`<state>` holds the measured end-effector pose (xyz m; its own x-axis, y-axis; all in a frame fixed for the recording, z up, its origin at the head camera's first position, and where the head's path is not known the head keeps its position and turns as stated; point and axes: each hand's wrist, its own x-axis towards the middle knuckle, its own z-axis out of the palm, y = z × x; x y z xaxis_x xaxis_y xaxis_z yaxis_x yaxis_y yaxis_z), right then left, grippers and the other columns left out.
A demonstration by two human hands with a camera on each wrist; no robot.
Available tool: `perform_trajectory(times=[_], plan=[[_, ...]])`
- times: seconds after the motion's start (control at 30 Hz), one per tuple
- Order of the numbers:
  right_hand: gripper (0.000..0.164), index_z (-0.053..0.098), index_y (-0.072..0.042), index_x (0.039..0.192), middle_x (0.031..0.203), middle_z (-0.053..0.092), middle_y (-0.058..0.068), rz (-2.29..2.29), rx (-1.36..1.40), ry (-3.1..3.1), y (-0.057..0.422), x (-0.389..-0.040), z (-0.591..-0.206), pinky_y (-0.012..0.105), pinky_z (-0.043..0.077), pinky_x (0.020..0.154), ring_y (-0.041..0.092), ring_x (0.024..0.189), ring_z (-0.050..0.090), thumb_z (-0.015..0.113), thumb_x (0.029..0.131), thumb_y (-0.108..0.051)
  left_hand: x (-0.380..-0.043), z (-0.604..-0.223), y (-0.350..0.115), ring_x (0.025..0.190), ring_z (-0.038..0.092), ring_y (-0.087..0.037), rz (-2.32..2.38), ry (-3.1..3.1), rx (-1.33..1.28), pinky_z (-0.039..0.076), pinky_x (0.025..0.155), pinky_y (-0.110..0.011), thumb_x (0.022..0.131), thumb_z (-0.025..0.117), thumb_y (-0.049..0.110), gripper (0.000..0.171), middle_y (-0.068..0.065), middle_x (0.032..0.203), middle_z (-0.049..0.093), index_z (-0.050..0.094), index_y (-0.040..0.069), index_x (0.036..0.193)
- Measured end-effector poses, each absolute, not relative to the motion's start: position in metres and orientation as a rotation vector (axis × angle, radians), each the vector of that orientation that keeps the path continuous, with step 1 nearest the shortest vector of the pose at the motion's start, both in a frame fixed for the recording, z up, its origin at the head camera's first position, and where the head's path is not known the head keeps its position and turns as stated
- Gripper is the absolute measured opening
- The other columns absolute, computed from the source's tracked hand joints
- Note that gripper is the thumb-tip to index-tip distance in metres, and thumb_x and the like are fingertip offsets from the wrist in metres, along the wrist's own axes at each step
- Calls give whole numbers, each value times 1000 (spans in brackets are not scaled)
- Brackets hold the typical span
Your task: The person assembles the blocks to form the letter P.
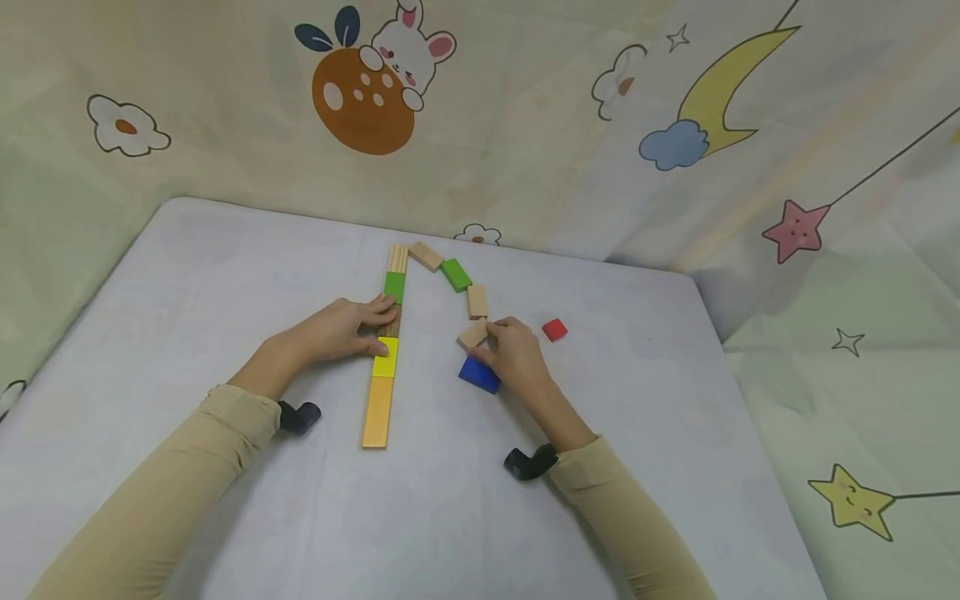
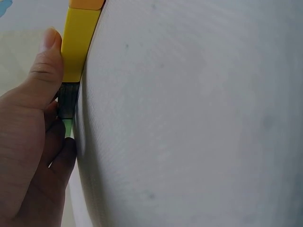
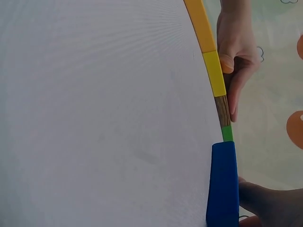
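A straight row of blocks runs away from the viewer: an orange block (image 1: 378,412), a yellow block (image 1: 385,358), a dark brown block (image 1: 391,327), a green block (image 1: 394,287) and a light striped wooden block (image 1: 399,258). My left hand (image 1: 341,329) touches this row from the left, its thumb at the yellow block and its fingertips by the brown and green ones. My right hand (image 1: 523,354) pinches a plain wooden block (image 1: 471,336) between thumb and fingers. Just below its thumb lies a blue block (image 1: 480,377), which hides most of that hand in the right wrist view.
From the row's far end curve a wooden block (image 1: 426,257), a second green block (image 1: 456,275) and another wooden block (image 1: 477,302). A small red block (image 1: 555,330) lies right of my right hand. The white table (image 1: 637,467) meets a patterned cloth (image 1: 525,125) behind.
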<state>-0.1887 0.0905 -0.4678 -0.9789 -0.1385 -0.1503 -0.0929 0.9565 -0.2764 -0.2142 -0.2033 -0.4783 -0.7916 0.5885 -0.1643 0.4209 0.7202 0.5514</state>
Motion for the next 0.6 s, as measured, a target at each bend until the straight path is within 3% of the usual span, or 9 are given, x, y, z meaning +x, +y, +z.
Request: perform_trajectory(times=[0.6], plan=[[64,61,-9,128,123,62,10,-347,-197,2987,90,-187,-469,35,52,94,23,112,60,70,80,-51,-213,-478,-203,143,27,-26,698,2610,794,30,113,-49,80,68,49,76,-3,155,27,41,15,143]])
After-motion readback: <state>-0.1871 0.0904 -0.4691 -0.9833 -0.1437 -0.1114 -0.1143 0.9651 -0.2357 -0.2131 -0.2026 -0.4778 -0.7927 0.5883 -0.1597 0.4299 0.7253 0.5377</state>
